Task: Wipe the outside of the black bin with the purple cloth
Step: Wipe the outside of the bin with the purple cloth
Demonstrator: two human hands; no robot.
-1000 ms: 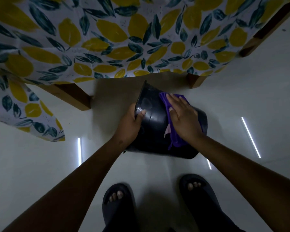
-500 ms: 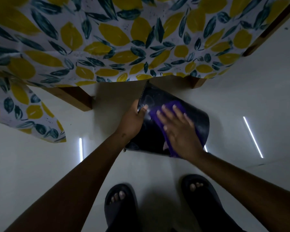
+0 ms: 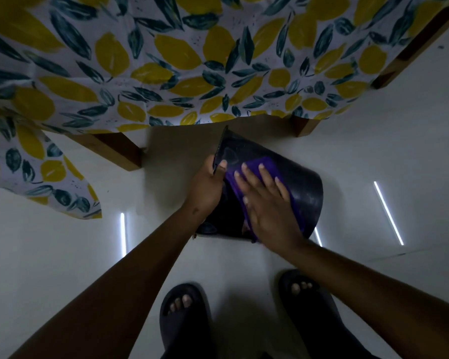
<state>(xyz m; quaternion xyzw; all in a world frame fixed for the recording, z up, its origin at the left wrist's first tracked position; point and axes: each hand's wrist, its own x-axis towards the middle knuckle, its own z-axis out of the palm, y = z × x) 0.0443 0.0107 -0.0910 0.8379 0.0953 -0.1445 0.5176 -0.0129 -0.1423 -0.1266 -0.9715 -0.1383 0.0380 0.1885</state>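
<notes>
We find the black bin tipped on the floor beside the table leg; our left hand clamps its rim; our right hand presses the purple cloth flat; we judge the bin light, stiff, slippery; hold the rim.

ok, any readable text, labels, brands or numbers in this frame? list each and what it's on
None readable.
black bin: no label or brand shows on its outer wall; a faint raised oval mark near the rim, too dim to read.
purple cloth: plain, no tag visible.
tablecloth: lemon and leaf print only, no words.
sandals: dark, no logo can be made out.
</notes>
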